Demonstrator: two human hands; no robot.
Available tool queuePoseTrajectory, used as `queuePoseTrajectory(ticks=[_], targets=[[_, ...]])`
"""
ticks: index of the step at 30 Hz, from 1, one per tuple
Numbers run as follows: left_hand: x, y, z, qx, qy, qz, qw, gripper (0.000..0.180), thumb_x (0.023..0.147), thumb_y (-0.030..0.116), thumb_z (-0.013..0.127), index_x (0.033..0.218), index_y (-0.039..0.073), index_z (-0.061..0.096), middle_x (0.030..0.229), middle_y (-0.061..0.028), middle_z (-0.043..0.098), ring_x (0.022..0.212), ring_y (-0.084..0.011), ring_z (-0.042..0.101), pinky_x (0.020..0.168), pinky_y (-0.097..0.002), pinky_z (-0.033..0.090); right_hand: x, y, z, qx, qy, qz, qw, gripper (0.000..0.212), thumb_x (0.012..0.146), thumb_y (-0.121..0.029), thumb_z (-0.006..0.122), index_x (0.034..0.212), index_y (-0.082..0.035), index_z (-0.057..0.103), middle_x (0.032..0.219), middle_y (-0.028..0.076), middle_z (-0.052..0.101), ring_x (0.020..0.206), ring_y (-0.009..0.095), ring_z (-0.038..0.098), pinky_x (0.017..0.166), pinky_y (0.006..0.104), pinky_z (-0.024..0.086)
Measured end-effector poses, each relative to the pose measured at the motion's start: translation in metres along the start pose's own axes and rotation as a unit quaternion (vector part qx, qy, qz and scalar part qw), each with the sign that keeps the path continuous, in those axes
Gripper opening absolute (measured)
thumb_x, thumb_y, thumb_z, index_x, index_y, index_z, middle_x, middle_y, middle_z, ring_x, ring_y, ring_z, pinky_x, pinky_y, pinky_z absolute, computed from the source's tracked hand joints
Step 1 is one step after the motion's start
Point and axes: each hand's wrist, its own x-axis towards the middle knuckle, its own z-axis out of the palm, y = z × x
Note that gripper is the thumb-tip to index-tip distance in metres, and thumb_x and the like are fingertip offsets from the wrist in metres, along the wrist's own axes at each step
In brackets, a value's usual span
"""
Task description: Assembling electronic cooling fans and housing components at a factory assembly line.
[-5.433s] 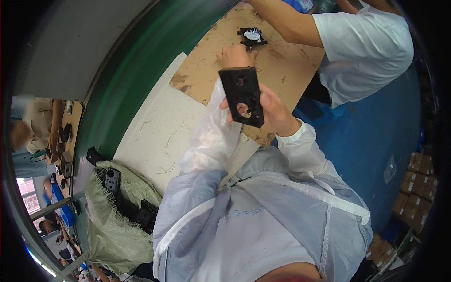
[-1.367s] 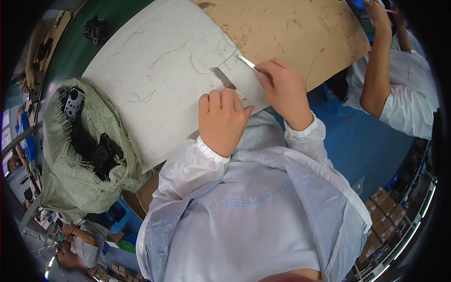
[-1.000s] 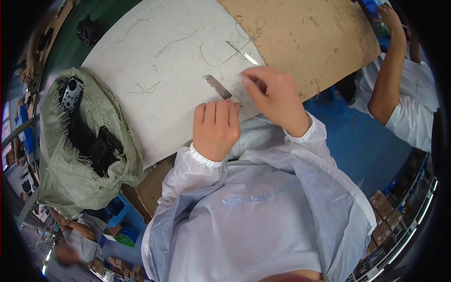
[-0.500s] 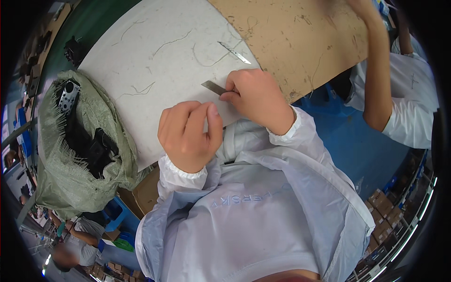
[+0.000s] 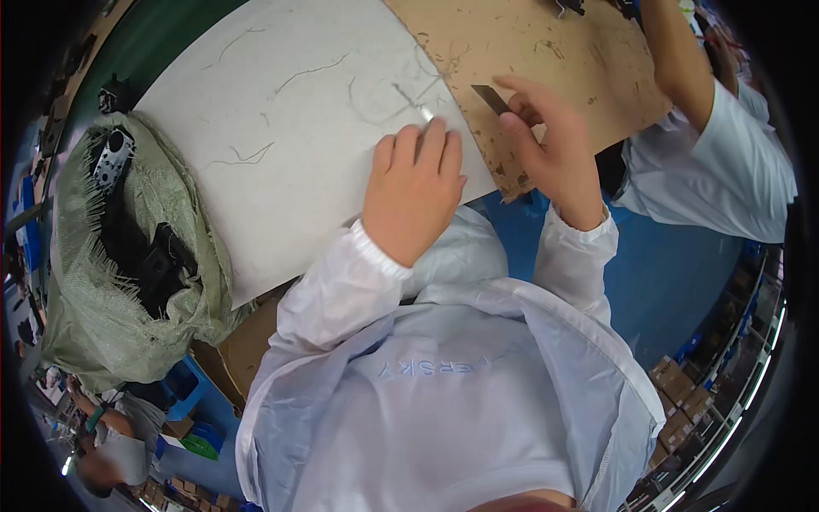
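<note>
My left hand [image 5: 414, 194] lies palm down over the white sheet [image 5: 256, 179], fingers stretched forward. Its fingertips reach the near end of a slim, pointed silver blade [image 5: 425, 111], which is blurred; I cannot tell whether they touch it. My right hand [image 5: 554, 141] is raised to the right of it, near the brown board's edge. Between its thumb and fingers it pinches a flat, dark metal blade with a slanted end [image 5: 490, 99]. Loose threads [image 5: 311, 72] lie on the white sheet.
A frayed green woven sack [image 5: 128, 316] with black parts inside stands at the left. The brown scuffed board [image 5: 537, 60] adjoins the white sheet. A co-worker's arm [image 5: 682, 60] reaches over its right side. Cardboard boxes [image 5: 674, 375] are stacked at the lower right.
My right hand has moved right and up with the flat metal blade. My left hand has moved right and forward to the slim blade, its fingers straightening. The co-worker's arm has shifted.
</note>
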Motion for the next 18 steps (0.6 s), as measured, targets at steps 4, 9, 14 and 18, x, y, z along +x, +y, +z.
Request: queuePoseTrajectory(ticks=[4,9,14,18], targets=[[-0.022,-0.012,-0.001,0.011,0.012,0.029,0.999,0.041,0.075,0.014,0.07,0.114,0.004,0.062,0.125,-0.0081,0.059,0.099,-0.0244,0.055,0.09,-0.0353,0.043,0.003,0.0,0.005,-0.057,-0.049,-0.102,0.992,0.016,0.081,0.0,0.063,0.096,-0.003,0.065,0.08,0.003,0.061,0.059,0.018,0.05,0.056,0.0279,0.044],[-0.043,-0.022,0.0,0.01,0.082,0.068,0.994,0.028,0.072,0.009,0.069,0.099,0.002,0.064,0.114,-0.0104,0.061,0.094,-0.0237,0.056,0.085,-0.0339,0.045,0.007,-0.011,0.025,-0.071,-0.132,-0.15,0.977,0.016,0.083,0.003,0.062,0.097,-0.004,0.065,0.082,0.003,0.059,0.063,0.017,0.05,0.058,0.0269,0.042],[-0.052,-0.026,-0.004,-0.002,0.09,0.075,0.993,0.02,0.072,0.006,0.067,0.092,0.002,0.065,0.108,-0.0111,0.064,0.095,-0.0239,0.059,0.084,-0.0339,0.047,0.001,-0.015,0.044,-0.112,-0.168,-0.152,0.968,0.014,0.084,0.0,0.064,0.096,-0.006,0.065,0.082,0.002,0.059,0.06,0.017,0.049,0.057,0.0278,0.042],[-0.058,-0.029,-0.007,-0.038,0.09,0.065,0.993,0.017,0.072,0.004,0.066,0.089,0.002,0.065,0.104,-0.0113,0.066,0.095,-0.0245,0.06,0.083,-0.0342,0.048,-0.007,-0.01,0.057,-0.144,-0.162,-0.176,0.96,0.012,0.085,-0.002,0.066,0.096,-0.007,0.066,0.081,0.001,0.059,0.059,0.017,0.048,0.055,0.0278,0.041]])
